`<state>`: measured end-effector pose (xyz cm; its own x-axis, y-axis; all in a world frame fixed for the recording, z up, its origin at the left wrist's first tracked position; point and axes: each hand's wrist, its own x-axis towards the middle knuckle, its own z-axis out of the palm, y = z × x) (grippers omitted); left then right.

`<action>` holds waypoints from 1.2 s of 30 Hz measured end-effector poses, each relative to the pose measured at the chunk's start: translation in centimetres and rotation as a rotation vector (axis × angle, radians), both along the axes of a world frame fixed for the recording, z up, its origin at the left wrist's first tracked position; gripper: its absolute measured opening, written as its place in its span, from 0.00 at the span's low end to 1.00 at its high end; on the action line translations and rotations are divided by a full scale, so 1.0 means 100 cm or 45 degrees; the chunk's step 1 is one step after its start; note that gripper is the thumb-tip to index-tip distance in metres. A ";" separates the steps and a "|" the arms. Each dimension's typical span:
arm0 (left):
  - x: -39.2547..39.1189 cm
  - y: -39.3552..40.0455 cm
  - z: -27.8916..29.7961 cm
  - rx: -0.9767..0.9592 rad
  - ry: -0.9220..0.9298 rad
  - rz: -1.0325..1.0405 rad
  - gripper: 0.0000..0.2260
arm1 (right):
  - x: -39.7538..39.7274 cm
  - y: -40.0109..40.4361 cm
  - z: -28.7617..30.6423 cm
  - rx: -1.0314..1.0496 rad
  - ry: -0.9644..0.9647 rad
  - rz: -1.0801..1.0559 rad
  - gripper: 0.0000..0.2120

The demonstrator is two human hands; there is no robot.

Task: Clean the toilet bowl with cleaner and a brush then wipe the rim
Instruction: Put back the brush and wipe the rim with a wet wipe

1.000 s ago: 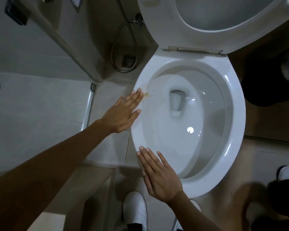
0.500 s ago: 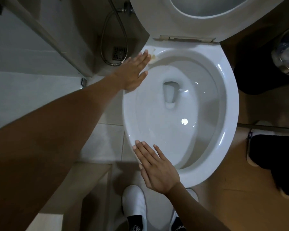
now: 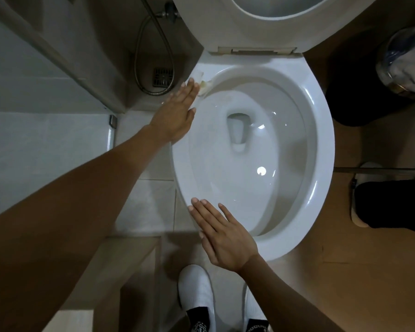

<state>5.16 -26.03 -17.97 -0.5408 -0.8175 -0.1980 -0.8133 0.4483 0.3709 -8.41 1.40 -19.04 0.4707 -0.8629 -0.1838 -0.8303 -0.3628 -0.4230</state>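
Note:
The white toilet bowl (image 3: 321,130) fills the middle of the head view, its seat and lid (image 3: 225,27) raised at the top. My left hand (image 3: 175,113) lies flat on the far left part of the rim, straight fingers pressing a small pale, yellow-stained wipe (image 3: 203,85) against it. Only the wipe's far end shows past my fingertips. My right hand (image 3: 223,233) rests flat on the near left part of the rim, fingers straight and holding nothing. No brush or cleaner bottle is visible.
A metal hose (image 3: 139,56) loops beside a floor drain (image 3: 163,77) left of the toilet. A bin with a plastic liner (image 3: 402,65) stands at the right. My white shoes (image 3: 195,291) are at the bottom, and another person's dark foot (image 3: 390,202) is at right.
My left hand has slid the wipe along the left rim toward the hinge. My right hand has stayed on the near rim.

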 end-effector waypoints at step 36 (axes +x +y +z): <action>0.026 0.088 0.042 -0.271 -0.545 0.286 0.22 | -0.002 -0.002 0.013 0.071 0.071 0.009 0.28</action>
